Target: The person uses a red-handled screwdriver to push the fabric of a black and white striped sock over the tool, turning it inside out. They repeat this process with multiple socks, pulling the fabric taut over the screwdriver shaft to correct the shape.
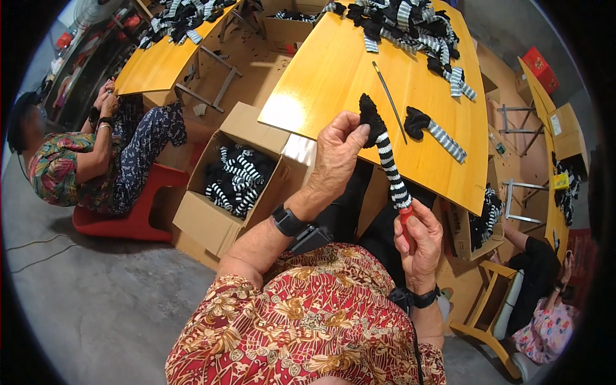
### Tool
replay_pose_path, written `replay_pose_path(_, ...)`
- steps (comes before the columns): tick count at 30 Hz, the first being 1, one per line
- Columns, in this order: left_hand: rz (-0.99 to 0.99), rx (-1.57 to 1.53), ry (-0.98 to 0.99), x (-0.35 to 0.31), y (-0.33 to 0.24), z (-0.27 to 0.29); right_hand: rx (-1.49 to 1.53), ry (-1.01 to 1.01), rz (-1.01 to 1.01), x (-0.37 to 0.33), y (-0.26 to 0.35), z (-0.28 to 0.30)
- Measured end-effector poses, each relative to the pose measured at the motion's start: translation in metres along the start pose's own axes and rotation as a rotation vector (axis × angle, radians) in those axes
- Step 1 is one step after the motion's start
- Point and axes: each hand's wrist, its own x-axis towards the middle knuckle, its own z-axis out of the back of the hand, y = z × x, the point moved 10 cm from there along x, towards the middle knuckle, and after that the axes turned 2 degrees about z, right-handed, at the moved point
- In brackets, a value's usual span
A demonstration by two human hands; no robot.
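Observation:
A black-and-white striped sock (389, 165) stretches between my hands above the table edge. At its upper end, my left hand (339, 147) pinches the black part between thumb and fingers. My right hand (421, 239) is closed round a red handle (406, 224) at the sock's lower end; the rest of that tool is hidden, seemingly inside the sock. Just beyond, on the yellow table (321, 83), lie a thin dark rod (389, 99) with a yellowish end and a sock with grey and white stripes and a black end (444, 137).
A heap of striped socks (410, 25) covers the table's far end. An open cardboard box (212, 224) of socks stands left of my arm, another box (459, 234) at right. One person (90, 154) sits at left on a red chair (144, 208), another (545, 314) at lower right.

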Motion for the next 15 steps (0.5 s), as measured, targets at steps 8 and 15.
replay_pose_path(8,-0.026,0.046,0.095,0.000,-0.050,-0.006,-0.645,0.089,0.222,0.003,0.037,-0.005)
replay_pose_path(15,0.047,0.046,0.207,0.008,-0.049,0.007,-0.517,0.174,0.081,-0.003,0.030,-0.010)
